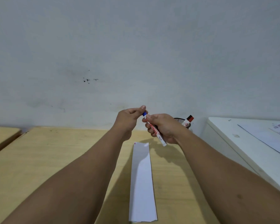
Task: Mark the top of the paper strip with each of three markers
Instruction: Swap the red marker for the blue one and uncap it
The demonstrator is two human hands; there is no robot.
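Observation:
A long white paper strip (142, 181) lies on the wooden table (55, 159), running away from me, with a small red mark at its top left corner. Above its far end my right hand (163, 128) grips a white marker (158, 135) by the barrel. My left hand (129, 117) pinches the marker's blue cap (145, 113) between thumb and fingers. I cannot tell whether the cap is seated on the marker or apart from it. Behind my right hand a black mesh holder (182, 121) stands with another marker (188, 121) in it, red and black at its top.
A white cabinet (233, 143) with printed sheets (268, 135) on top stands to the right of the table. A second wooden tabletop (2, 136) sits at the left, with a gap between. The grey wall rises right behind the table.

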